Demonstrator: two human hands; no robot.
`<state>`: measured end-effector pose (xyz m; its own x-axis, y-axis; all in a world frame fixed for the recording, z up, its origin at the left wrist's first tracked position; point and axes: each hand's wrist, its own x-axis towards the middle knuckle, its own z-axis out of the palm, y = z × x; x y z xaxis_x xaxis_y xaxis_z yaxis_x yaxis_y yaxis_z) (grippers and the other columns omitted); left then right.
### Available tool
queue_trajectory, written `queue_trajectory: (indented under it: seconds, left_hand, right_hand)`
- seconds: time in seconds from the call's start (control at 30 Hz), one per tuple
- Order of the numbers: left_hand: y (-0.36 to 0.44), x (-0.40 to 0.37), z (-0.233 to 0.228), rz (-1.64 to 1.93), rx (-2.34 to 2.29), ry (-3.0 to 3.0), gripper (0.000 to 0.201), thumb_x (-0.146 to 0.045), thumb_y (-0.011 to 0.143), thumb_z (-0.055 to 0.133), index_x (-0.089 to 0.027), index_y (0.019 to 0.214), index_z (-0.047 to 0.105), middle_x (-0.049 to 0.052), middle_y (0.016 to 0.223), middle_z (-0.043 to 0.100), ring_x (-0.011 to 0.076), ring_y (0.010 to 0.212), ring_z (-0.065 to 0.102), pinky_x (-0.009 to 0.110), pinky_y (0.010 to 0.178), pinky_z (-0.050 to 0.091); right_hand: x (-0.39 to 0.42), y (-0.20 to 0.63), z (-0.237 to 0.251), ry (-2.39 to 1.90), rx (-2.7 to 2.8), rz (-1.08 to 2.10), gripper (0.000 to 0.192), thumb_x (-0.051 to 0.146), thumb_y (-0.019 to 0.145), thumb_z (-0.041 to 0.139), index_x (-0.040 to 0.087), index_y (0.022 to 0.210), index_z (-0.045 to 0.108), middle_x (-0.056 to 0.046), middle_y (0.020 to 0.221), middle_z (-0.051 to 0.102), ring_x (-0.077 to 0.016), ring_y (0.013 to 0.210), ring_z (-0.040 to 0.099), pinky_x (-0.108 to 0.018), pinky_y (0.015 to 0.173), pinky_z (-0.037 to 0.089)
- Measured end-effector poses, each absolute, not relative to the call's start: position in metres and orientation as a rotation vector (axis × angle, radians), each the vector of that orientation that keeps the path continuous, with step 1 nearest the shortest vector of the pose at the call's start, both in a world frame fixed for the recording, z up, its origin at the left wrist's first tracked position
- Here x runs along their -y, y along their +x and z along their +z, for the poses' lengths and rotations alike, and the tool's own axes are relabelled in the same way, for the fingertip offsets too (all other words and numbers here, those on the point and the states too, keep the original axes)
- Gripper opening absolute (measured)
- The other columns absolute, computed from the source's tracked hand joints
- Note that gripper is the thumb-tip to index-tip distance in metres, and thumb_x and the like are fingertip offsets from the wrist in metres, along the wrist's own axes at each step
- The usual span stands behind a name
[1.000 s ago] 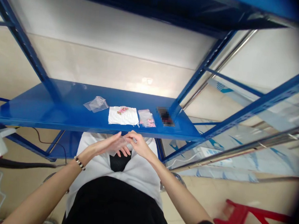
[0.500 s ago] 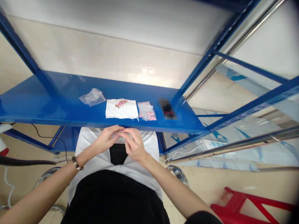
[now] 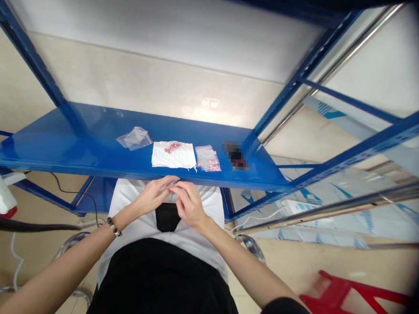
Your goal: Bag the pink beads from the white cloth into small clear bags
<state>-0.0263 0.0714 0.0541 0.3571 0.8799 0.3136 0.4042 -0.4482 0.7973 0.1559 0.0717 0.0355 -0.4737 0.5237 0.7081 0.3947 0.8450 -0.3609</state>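
Pinching a thin, clear plastic bag [image 3: 171,183] between left hand [image 3: 152,197] and right hand [image 3: 189,204].

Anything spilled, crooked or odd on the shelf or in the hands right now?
Nothing stands out. The white cloth lies flat on the blue shelf, small pink pieces grouped on it. Clear bags lie either side. Left hand and right hand pinch a small clear bag.

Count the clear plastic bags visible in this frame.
3: an empty crumpled clear plastic bag left of the white cloth; a clear bag with pink pieces right of it; one pinched between both hands. Others may be hidden.
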Motion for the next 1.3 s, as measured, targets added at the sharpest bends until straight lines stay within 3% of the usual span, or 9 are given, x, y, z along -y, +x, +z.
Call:
queue_trajectory:
  seconds: [0.2, 0.43, 0.6, 0.8, 1.03, 1.3]
  left_hand:
    - [-0.0285, -0.0733, 0.0486, 1.030, -1.129, 2.063, 0.036, -0.021, 0.095, 0.041, -0.019, 0.129, 0.053, 0.009, 0.127, 0.060, 0.0220, 0.117, 0.056, 0.034, 0.100, 0.042]
    - [-0.0294, -0.0729, 0.0474, 0.773, -1.196, 2.512, 0.030, -0.019, 0.094, 0.039, -0.016, 0.118, 0.056, 0.008, 0.099, 0.064, 0.0238, 0.092, 0.057, 0.037, 0.083, 0.043]
    - [-0.0312, -0.0725, 0.0484, 0.762, -1.172, 2.528, 0.031, -0.019, 0.094, 0.040, -0.017, 0.123, 0.052, 0.008, 0.103, 0.063, 0.0235, 0.096, 0.057, 0.036, 0.084, 0.042]
    - [-0.0354, -0.0748, 0.0476, 0.694, -1.183, 2.510, 0.023, -0.019, 0.091, 0.045, -0.018, 0.113, 0.052, 0.007, 0.102, 0.064, 0.0241, 0.093, 0.059, 0.036, 0.084, 0.042]
    - [-0.0337, -0.0717, 0.0483, 0.683, -1.229, 2.451, 0.022, -0.023, 0.083, 0.056, -0.021, 0.104, 0.049, 0.006, 0.101, 0.065, 0.0248, 0.091, 0.061, 0.035, 0.080, 0.043]
    - [-0.0293, -0.0701, 0.0460, 0.522, -1.206, 2.616, 0.018, -0.013, 0.079, 0.052, -0.020, 0.096, 0.049, 0.006, 0.091, 0.063, 0.0242, 0.089, 0.059, 0.036, 0.080, 0.041]
  right_hand:
    - [-0.0736, 0.1544, 0.0354, -0.684, 2.118, 0.184, 0.051, 0.002, 0.083, 0.040, 0.020, 0.131, 0.050, -0.013, 0.119, 0.055, -0.0253, 0.113, 0.053, -0.045, 0.092, 0.047]
    - [-0.0789, 0.1577, 0.0314, -0.616, 2.206, 0.101, 0.040, 0.004, 0.084, 0.045, 0.020, 0.117, 0.060, -0.011, 0.115, 0.061, -0.0262, 0.111, 0.053, -0.046, 0.088, 0.048]
    - [-0.0730, 0.1532, 0.0309, -0.586, 2.231, 0.134, 0.035, 0.007, 0.085, 0.049, 0.017, 0.117, 0.060, -0.012, 0.113, 0.063, -0.0259, 0.111, 0.055, -0.046, 0.091, 0.049]
    - [-0.0709, 0.1493, 0.0326, -0.576, 2.258, 0.240, 0.041, 0.006, 0.084, 0.046, 0.016, 0.122, 0.056, -0.012, 0.118, 0.062, -0.0242, 0.117, 0.055, -0.045, 0.098, 0.048]
    - [-0.0708, 0.1506, 0.0330, -0.573, 2.293, 0.284, 0.032, 0.005, 0.082, 0.047, 0.017, 0.109, 0.059, -0.012, 0.117, 0.062, -0.0235, 0.115, 0.055, -0.044, 0.098, 0.047]
    - [-0.0716, 0.1511, 0.0334, -0.583, 2.615, 0.239, 0.023, 0.009, 0.080, 0.052, 0.014, 0.100, 0.062, -0.012, 0.105, 0.065, -0.0233, 0.105, 0.056, -0.040, 0.094, 0.047]
